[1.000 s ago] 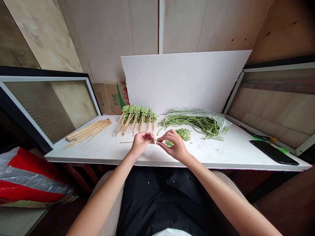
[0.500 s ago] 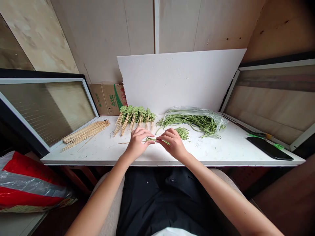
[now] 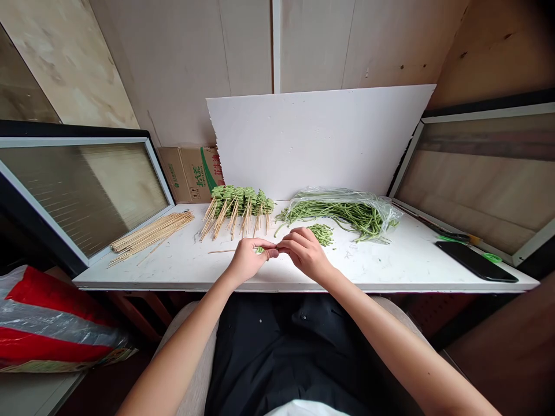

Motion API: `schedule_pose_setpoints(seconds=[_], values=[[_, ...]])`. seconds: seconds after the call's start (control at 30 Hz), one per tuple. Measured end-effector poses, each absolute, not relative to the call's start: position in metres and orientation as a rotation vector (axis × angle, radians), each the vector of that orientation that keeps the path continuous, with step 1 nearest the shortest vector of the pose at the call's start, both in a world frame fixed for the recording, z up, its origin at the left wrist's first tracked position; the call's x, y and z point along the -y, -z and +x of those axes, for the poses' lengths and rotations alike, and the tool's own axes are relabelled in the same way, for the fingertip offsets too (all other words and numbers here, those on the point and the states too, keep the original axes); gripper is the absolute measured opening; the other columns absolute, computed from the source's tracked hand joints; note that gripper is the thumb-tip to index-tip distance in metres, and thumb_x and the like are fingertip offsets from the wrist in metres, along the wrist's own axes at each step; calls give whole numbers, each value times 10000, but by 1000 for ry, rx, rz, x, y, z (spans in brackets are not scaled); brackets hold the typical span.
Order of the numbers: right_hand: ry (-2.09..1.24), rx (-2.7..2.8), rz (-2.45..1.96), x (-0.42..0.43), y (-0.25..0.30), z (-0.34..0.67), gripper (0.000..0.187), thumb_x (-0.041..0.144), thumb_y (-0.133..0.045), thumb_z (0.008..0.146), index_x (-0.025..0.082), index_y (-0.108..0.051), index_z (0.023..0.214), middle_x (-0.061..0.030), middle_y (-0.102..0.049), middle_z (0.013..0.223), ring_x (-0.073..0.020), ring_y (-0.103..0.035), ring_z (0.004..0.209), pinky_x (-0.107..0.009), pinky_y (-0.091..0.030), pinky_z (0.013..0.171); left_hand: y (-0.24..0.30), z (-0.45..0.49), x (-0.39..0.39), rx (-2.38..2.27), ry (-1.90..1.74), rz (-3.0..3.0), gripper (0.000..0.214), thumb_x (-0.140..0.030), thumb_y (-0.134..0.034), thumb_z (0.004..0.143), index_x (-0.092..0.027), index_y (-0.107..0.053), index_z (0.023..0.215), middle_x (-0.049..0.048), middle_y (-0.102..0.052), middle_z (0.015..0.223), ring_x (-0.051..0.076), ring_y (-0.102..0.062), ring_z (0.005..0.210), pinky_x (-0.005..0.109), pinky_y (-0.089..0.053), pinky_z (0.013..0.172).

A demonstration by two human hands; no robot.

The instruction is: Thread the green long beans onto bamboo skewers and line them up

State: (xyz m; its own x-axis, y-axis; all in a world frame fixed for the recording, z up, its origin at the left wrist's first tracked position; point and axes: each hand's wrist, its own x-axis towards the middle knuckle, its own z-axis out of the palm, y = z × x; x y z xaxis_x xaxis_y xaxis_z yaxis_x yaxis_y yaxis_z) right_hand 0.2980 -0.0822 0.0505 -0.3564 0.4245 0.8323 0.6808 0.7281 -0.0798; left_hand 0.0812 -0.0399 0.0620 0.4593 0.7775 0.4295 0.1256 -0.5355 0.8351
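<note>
My left hand [image 3: 250, 261] is closed around a thin bamboo skewer [image 3: 221, 251], whose bare end sticks out to the left over the table. A bit of green bean [image 3: 259, 249] shows between its thumb and fingers. Against those fingertips presses my right hand [image 3: 306, 252], pinched closed; the bean piece it held half a second ago is now hidden by its fingers. Just behind the right hand lies a small heap of cut green beans [image 3: 321, 234]. Several finished bean skewers [image 3: 243, 202] are stacked beyond the left hand, sticks toward me.
Loose bamboo skewers [image 3: 151, 234] lie at the left of the white table [image 3: 368, 268]. Long green beans [image 3: 342, 214] in a clear plastic bag [image 3: 384, 211] lie at the back right. A black phone [image 3: 474, 261] rests near the right edge. A cardboard box [image 3: 186, 176] stands behind.
My left hand has lowered its raised fingers and closed up toward the right hand, so the fingertips now meet. The bean piece under my right hand has gone out of sight.
</note>
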Motion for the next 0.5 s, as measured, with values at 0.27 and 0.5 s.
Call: schedule_pose_setpoints(seconds=[0.27,0.5], values=[[130,1797,-757,87,-53,286,244,186,-608,995,295,-782,863,-54,-765,791,-287,-702,960,-478,-561,840,-62,86,47,-684,-1046,1951,172,-369,-854,845,-206,-851,791,67,-823,834,260,-768,862,361,-586,886],[-278,1549,-767,94,-55,271,280,372,-749,955,274,-750,692,-59,-769,734,-288,-756,912,-447,-601,839,-61,87,50,-555,-1167,1982,171,-326,-828,894,-196,-831,783,73,-789,825,227,-735,809,343,-575,815]])
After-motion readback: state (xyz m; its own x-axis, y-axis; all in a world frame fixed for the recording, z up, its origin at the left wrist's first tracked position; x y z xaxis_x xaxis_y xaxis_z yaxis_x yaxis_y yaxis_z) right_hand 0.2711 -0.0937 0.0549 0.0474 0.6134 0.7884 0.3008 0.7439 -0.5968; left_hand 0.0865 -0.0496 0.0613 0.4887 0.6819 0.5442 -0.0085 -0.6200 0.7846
